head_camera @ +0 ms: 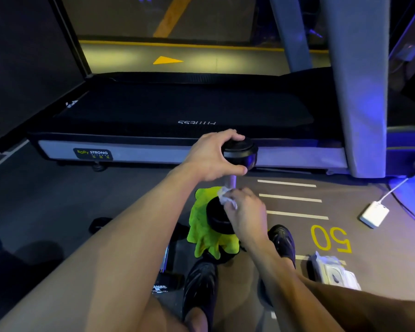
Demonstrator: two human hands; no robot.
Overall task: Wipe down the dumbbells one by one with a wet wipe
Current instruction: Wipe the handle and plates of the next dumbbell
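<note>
Gym floor (pixel 82 200) holds an upright dumbbell (pixel 237 154) on a green cloth (pixel 199 226). Left hand (pixel 213 156) grips its top end. Right hand (pixel 247 212) pinches a wet wipe (pixel 225 197) against its handle.

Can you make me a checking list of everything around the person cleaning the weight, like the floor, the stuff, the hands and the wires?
Surface: grey gym floor with white stripes and a yellow 50.
Job's things: one dumbbell stands on end on a green cloth; a wet wipe is pressed near its handle; a wipe pack lies by the right leg.
Clutter: another dumbbell lies on the floor, partly hidden.
Hands: left hand grips the top end of the dumbbell; right hand holds the wipe.
Cables: a white cord runs from a white adapter.
Surroundings: a treadmill straight ahead; black shoes below.
</note>
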